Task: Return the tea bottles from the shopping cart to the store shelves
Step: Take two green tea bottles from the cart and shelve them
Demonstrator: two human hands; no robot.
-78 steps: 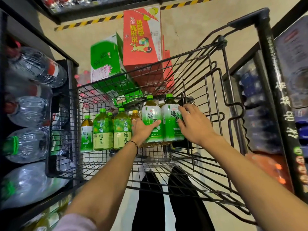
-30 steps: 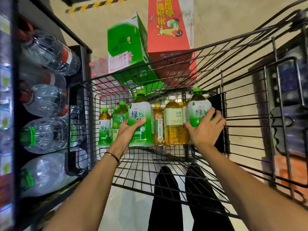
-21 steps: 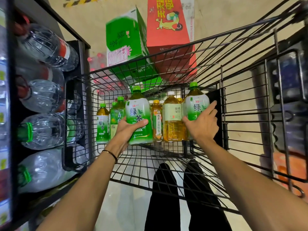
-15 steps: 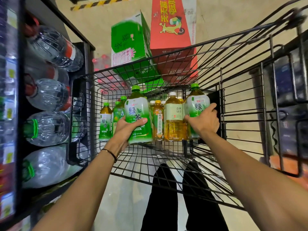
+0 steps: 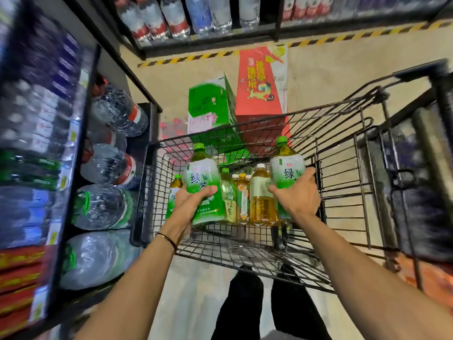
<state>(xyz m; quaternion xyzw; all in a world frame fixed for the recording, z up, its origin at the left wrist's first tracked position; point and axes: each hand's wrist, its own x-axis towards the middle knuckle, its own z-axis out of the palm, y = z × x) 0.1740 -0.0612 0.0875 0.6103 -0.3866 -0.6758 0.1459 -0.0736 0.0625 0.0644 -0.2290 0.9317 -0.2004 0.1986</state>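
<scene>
Aisle between shelves [image 5: 81,153]: left grip [image 5: 193,202] wrapped round tea bottle [image 5: 201,177], right grip [image 5: 296,195] round second bottle [image 5: 286,170]; both now lifted from cart [image 5: 318,107], row [image 5: 262,197] left between grips; shelving next.

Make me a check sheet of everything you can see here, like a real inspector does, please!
Surface: black wire shopping cart standing on a pale floor.
Job's things: left green tea bottle and right green tea bottle, roughly upright in the cart; smaller tea bottles stand between them.
Clutter: green carton and red carton beyond the cart.
Grippers: left hand grips the left green tea bottle; right hand grips the right green tea bottle.
Cables: nothing seen.
Surroundings: water jugs shelved on the left; small water bottles shelved ahead; striped tape along the floor.
</scene>
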